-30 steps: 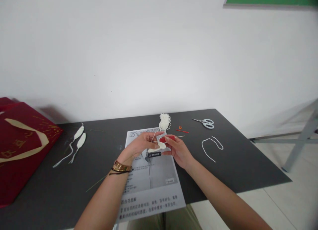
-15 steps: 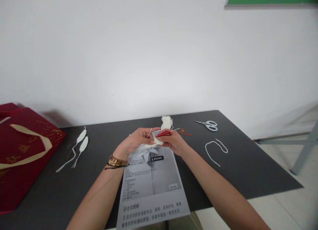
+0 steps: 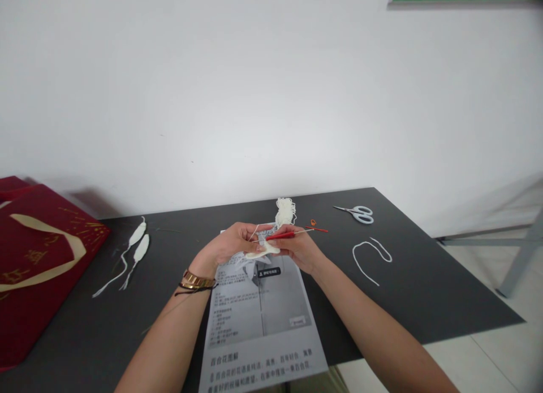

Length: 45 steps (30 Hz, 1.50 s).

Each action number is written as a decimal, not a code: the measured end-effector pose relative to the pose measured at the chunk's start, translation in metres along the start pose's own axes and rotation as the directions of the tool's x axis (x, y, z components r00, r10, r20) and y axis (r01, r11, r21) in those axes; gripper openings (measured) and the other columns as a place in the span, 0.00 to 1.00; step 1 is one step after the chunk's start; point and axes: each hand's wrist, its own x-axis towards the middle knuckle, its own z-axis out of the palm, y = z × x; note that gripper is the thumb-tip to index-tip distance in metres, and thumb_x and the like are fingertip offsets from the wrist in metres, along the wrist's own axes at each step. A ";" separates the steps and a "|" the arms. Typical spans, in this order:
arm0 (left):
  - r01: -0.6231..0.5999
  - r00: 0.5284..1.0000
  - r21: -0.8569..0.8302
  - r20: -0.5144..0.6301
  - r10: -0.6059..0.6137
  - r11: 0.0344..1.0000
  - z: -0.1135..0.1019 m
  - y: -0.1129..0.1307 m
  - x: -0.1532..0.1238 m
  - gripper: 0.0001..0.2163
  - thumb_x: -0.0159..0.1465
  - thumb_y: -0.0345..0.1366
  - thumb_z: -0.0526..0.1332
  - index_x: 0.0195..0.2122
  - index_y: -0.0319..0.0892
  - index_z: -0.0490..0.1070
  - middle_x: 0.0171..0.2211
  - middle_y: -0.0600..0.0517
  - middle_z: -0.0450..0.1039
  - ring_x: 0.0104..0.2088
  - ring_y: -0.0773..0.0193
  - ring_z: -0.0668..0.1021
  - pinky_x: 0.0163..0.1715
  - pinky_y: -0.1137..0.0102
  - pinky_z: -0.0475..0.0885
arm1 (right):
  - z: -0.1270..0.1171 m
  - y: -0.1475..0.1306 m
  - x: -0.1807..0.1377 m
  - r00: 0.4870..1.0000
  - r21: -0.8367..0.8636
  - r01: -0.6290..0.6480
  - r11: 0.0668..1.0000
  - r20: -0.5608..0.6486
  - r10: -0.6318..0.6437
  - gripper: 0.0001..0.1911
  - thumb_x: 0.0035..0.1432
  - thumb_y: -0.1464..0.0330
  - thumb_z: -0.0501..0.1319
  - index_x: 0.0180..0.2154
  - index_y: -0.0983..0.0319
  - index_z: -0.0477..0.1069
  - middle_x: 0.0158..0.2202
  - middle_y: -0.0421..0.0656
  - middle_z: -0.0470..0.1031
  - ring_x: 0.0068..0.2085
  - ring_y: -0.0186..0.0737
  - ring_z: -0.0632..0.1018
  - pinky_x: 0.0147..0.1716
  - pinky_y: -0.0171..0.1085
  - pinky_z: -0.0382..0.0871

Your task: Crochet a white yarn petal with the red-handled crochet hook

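My left hand (image 3: 231,243) pinches a small cream crocheted piece (image 3: 263,250) above a printed instruction sheet (image 3: 261,314). My right hand (image 3: 299,247) grips a red-handled crochet hook (image 3: 283,234) whose metal tip points right; the handle end meets the cream piece. A cream yarn strand runs from the piece back to a small yarn heap (image 3: 284,211) behind my hands. A gold watch and a dark band sit on my left wrist.
On the dark table (image 3: 424,291): two finished cream petals with tails (image 3: 138,240) at left, a red gift bag (image 3: 38,257) at far left, pale scissors (image 3: 360,213), a loose yarn piece (image 3: 369,251), a second red hook and an orange marker (image 3: 314,225). The table's edge lies at right.
Both hands drew together and rose slightly over the sheet. The red hook turned from end-on to lying level across my right fingers. The view shifted a little.
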 end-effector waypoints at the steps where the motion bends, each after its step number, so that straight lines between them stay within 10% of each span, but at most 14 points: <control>1: -0.006 1.000 0.007 -0.004 0.006 1.000 0.001 0.000 0.000 0.31 0.48 0.33 0.73 0.55 0.37 0.71 0.27 0.50 0.76 0.22 0.68 0.71 0.22 0.74 0.60 | -0.001 0.001 -0.001 1.000 -0.002 0.000 1.000 0.002 0.000 0.14 0.33 0.70 0.76 0.25 0.63 0.74 0.24 0.39 0.80 0.25 0.36 0.79 0.25 0.35 0.75; 12: 0.002 0.998 0.054 0.070 -0.006 0.999 0.007 0.006 -0.003 0.31 0.51 0.31 0.71 0.57 0.38 0.69 0.21 0.56 0.70 0.19 0.73 0.64 0.19 0.76 0.54 | 0.000 0.002 -0.003 1.000 -0.021 -0.002 1.000 0.023 0.002 0.14 0.33 0.70 0.76 0.24 0.64 0.75 0.22 0.39 0.79 0.21 0.35 0.78 0.20 0.34 0.75; 25: 0.002 0.998 -0.048 0.062 0.001 0.999 0.009 0.008 -0.004 0.32 0.53 0.27 0.69 0.60 0.43 0.65 0.43 0.44 0.77 0.36 0.63 0.76 0.34 0.71 0.68 | 0.001 -0.002 -0.004 0.995 0.030 0.088 0.996 -0.054 -0.086 0.13 0.33 0.69 0.76 0.22 0.63 0.74 0.21 0.37 0.78 0.23 0.33 0.77 0.24 0.34 0.74; 32: -0.011 1.000 -0.130 0.007 0.012 0.991 0.008 0.004 -0.001 0.33 0.50 0.25 0.71 0.58 0.41 0.67 0.25 0.54 0.74 0.21 0.72 0.70 0.22 0.76 0.64 | 0.002 -0.003 -0.005 0.992 0.057 0.114 0.992 -0.070 -0.110 0.13 0.33 0.70 0.76 0.22 0.63 0.74 0.21 0.38 0.79 0.23 0.32 0.77 0.24 0.32 0.73; 45: -0.066 0.997 -0.471 -0.076 0.034 0.880 0.011 -0.003 0.005 0.21 0.60 0.36 0.61 0.55 0.37 0.70 0.29 0.50 0.74 0.22 0.71 0.71 0.25 0.74 0.67 | 0.003 0.003 -0.006 0.994 0.209 0.093 0.974 -0.073 -0.079 0.12 0.36 0.68 0.76 0.24 0.62 0.74 0.27 0.38 0.80 0.27 0.32 0.78 0.26 0.31 0.77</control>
